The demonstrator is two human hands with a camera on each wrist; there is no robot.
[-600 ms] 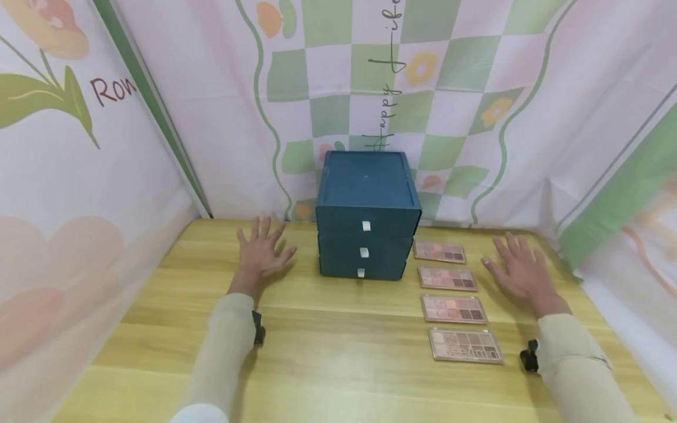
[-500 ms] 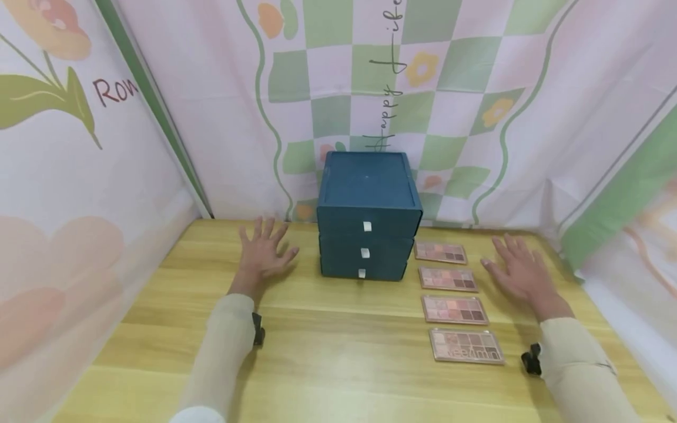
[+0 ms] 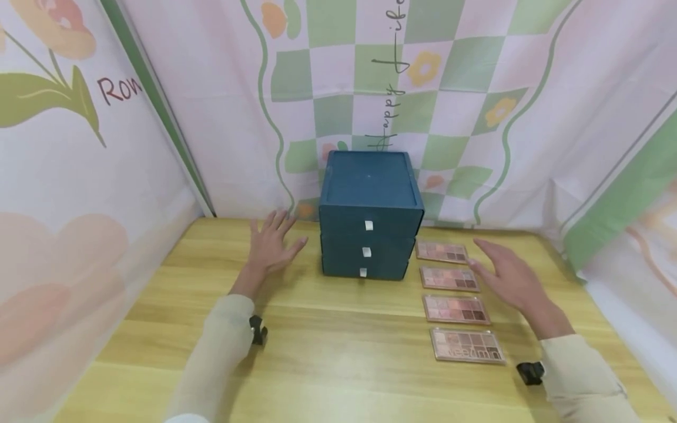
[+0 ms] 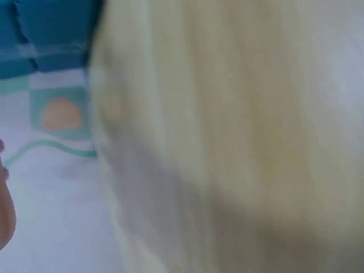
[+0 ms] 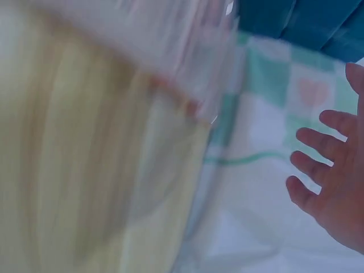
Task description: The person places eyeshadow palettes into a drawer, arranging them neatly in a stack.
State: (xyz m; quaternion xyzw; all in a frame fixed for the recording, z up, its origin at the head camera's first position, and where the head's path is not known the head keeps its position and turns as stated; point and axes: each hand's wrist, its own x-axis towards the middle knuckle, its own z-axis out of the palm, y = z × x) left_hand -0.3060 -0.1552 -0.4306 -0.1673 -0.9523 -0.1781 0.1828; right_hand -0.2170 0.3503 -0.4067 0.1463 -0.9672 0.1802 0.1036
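My left hand [image 3: 271, 244] is spread over the back left of the table, fingers straight and holding nothing. Just right of it stands a dark blue box of three stacked drawers [image 3: 370, 241] with small white pulls, all pushed in. In the head view my right hand [image 3: 510, 273] is turned on its side beside the eyeshadow palettes, thumb close to the right end of the farthest palette [image 3: 441, 251]. The right wrist view shows that hand [image 5: 335, 159] with its fingers apart and nothing in them. Only a sliver of the left hand [image 4: 5, 210] shows in the left wrist view.
Nearer than the farthest palette lie a second palette [image 3: 449, 278], a third [image 3: 456, 309] and a lettered one [image 3: 468, 345] in a column on the wooden table [image 3: 328, 346]. A checkered curtain [image 3: 370, 88] hangs behind the drawers, with patterned cloth [image 3: 63, 176] at the left.
My right hand has turned from palm-down onto its side and moved left toward the palettes. My left hand has shifted slightly right and back. The drawers and palettes stay put.
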